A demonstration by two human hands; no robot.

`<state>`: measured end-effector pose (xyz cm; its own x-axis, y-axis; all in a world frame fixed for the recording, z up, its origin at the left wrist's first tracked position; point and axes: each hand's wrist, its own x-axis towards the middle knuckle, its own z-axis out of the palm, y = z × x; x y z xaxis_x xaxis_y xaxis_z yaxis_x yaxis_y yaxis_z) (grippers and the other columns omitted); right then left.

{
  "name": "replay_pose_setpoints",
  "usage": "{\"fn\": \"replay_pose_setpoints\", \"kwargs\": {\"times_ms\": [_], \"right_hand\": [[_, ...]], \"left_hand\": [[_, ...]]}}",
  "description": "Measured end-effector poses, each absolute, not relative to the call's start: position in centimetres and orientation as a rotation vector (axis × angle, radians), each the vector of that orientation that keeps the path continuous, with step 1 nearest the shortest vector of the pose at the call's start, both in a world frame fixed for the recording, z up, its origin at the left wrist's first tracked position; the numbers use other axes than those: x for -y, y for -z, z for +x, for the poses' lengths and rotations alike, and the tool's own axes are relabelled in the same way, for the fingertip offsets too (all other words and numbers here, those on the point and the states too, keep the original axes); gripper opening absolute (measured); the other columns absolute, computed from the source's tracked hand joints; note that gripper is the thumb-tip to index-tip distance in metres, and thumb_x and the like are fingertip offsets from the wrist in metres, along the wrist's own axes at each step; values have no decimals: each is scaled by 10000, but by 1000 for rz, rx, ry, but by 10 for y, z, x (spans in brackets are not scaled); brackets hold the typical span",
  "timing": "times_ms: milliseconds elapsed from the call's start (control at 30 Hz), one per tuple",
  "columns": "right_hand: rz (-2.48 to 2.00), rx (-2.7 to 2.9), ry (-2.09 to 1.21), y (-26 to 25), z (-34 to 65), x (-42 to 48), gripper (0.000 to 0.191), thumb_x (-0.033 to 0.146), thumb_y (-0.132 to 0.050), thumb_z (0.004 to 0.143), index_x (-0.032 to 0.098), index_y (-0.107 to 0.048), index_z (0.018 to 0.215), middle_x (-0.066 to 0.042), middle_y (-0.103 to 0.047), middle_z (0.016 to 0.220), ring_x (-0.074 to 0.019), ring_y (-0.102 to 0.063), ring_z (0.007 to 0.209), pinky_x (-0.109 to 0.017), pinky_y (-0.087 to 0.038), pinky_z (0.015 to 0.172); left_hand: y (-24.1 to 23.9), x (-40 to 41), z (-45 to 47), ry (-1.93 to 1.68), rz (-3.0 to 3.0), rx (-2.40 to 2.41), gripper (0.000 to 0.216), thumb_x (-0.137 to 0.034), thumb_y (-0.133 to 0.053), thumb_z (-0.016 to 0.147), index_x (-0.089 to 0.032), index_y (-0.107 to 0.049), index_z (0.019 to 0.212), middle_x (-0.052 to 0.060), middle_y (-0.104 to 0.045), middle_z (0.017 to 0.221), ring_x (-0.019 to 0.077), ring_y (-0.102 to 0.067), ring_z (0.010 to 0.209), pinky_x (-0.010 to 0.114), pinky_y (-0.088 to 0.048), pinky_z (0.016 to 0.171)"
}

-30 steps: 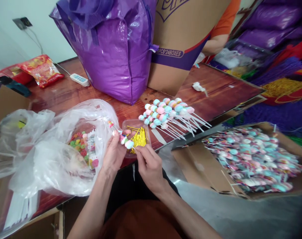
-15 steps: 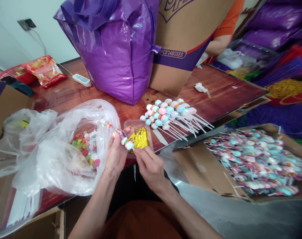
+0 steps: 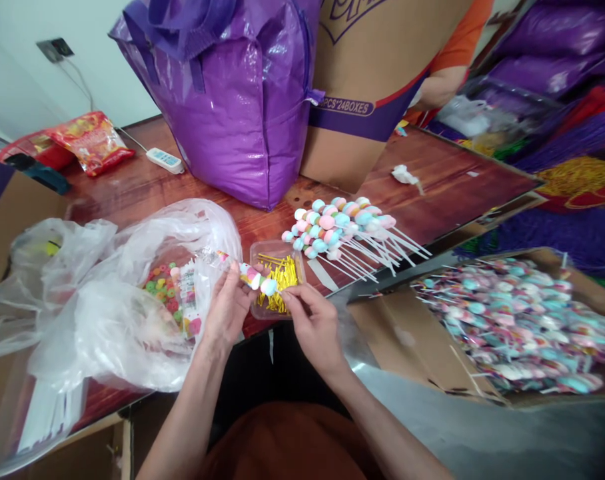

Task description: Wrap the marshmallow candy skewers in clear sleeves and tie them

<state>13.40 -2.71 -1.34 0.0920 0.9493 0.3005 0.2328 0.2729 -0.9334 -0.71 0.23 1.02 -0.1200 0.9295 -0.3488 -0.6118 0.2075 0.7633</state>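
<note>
My left hand [image 3: 230,303] is closed around a marshmallow skewer [image 3: 255,279] with pink, white and blue pieces, partly inside a printed clear wrapper. My right hand [image 3: 315,320] pinches at the near end of this skewer, where the stick seems to come out; its fingertips hide the exact grip. Just behind both hands stands a clear plastic tub [image 3: 297,303] of yellow twist ties [image 3: 282,273]. Left of my left hand, a translucent plastic bag [image 3: 107,320] lies open around colourful ring candies [image 3: 165,287] and a stack of printed wrappers [image 3: 187,287].
A pile of unwrapped marshmallow skewers [image 3: 342,223] lies right of the tub. At lower right, a cardboard box [image 3: 397,340] holds many wrapped skewers [image 3: 517,320]. A purple bag [image 3: 232,120] and a tall carton [image 3: 332,153] stand behind. A person's arm [image 3: 440,87] shows beyond the carton.
My right hand has shifted slightly right and up, away from my left. The skewer now points further right over the tub, showing more of its blue end piece.
</note>
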Motion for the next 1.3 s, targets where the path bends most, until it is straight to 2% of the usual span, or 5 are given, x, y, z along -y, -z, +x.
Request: {"fn": "replay_pose_setpoints", "kwargs": {"times_ms": [333, 500, 767, 967, 1300], "right_hand": [[-1220, 1677, -366, 16, 127, 22, 195, 153, -470, 992, 192, -629, 886, -42, -620, 781, -142, -597, 697, -245, -477, 658], [-1224, 1802, -141, 20, 125, 27, 190, 129, -480, 983, 178, -645, 904, -39, -618, 733, -132, -587, 633, -231, -446, 598], [-1270, 1720, -115, 22, 109, 28, 219, 97, -456, 972, 157, -654, 901, -55, -602, 729, -157, -576, 669, -256, -466, 626], [-1171, 1610, -406, 13, 110, 25, 209, 104, -464, 979, 167, -628, 865, -41, -613, 777, -142, -586, 722, -248, -490, 679], [-1132, 1547, -438, 11, 103, 19, 210, 117, -454, 978, 171, -630, 877, -58, -653, 836, -160, -626, 805, -273, -512, 756]], "left_hand": [[-11, 0, 4, -1387, 483, -1077, 359, -451, -812, 728, -150, -652, 840, 60, -726, 829, 205, -720, 823, 316, -570, 775], [-10, -1, -1, -1375, 425, -1050, 367, -477, -770, 773, -132, -666, 846, 88, -733, 892, 248, -725, 928, 339, -567, 817], [-4, 5, 12, -1411, 454, -1026, 326, -462, -750, 796, -147, -683, 843, 74, -737, 873, 245, -715, 974, 330, -552, 866], [-7, 1, 5, -1371, 419, -1004, 340, -454, -758, 791, -134, -673, 869, 87, -739, 899, 249, -713, 968, 360, -554, 880], [-1, 7, 11, -1308, 422, -948, 392, -527, -682, 837, -144, -692, 918, 96, -744, 914, 249, -694, 1031, 355, -535, 936]]}}
